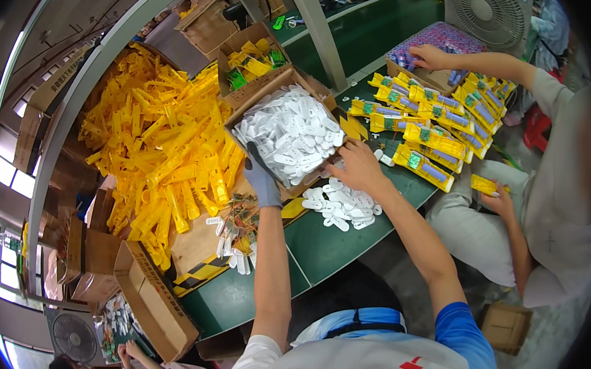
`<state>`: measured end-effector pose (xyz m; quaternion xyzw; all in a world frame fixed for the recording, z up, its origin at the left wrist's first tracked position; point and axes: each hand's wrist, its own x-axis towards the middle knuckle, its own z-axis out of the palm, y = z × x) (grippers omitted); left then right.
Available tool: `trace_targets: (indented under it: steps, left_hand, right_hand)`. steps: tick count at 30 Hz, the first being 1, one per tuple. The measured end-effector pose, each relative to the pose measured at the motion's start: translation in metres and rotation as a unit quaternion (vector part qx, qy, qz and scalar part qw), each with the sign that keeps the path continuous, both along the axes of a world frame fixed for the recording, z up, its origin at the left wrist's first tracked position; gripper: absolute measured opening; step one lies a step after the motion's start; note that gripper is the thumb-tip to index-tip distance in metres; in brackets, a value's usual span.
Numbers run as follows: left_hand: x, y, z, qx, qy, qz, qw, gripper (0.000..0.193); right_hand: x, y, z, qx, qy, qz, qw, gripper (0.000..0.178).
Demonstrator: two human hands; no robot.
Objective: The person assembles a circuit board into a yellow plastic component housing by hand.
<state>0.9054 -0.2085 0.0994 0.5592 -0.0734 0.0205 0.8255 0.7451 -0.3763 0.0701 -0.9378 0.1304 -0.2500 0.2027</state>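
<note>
A cardboard box (312, 84) heaped with white oval plastic pieces (290, 125) is tilted toward me at the middle of the bench. My left hand (262, 180), in a grey glove, is closed on the box's near left side, its dark fingertips against the wall. Bare, my right hand (358, 165) is closed around the near right corner, some fingers hidden by the box. Just below the box, loose white pieces (342, 205) lie piled on the green bench. Near my left wrist is a bundle of thin wired parts (240, 222) with more white pieces.
Yellow plastic shells (164, 139) form a large heap at left. Yellow assemblies with green boards (439, 123) are stacked at right. A co-worker's hand (430, 58) reaches into a box there; the other (497, 199) holds a yellow piece. An open carton (154, 305) stands lower left.
</note>
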Motion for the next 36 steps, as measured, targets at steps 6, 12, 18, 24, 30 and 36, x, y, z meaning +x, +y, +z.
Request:
trace_targets:
  steps: [6, 12, 18, 24, 30, 36]
  left_hand:
    - [0.028, 0.032, 0.018, -0.054, 0.131, -0.118, 0.983, 0.06]
    - [0.058, 0.063, 0.009, -0.107, 0.064, -0.227, 0.966, 0.065]
    - [0.014, 0.005, 0.027, -0.11, 0.037, -0.086, 0.99, 0.047]
    - [0.003, -0.022, 0.02, -0.046, 0.039, -0.018, 0.998, 0.029]
    - [0.009, -0.017, 0.0, 0.208, -0.021, 0.057, 0.976, 0.041]
    - [0.001, -0.005, 0.006, 0.26, -0.089, 0.173, 0.946, 0.065]
  right_hand:
    - [0.017, 0.007, 0.014, 0.024, 0.031, 0.126, 0.991, 0.055]
    - [0.04, 0.03, 0.016, -0.113, 0.0, 0.24, 0.964, 0.055]
    - [-0.006, 0.034, 0.021, -0.018, 0.087, 0.284, 0.955, 0.05]
    - [-0.053, 0.001, 0.019, -0.008, -0.037, 0.12, 0.992, 0.051]
    - [-0.063, 0.014, 0.003, -0.067, 0.022, -0.031, 0.997, 0.057]
    - [-0.063, 0.029, 0.007, -0.044, 0.02, -0.006, 0.999, 0.052]
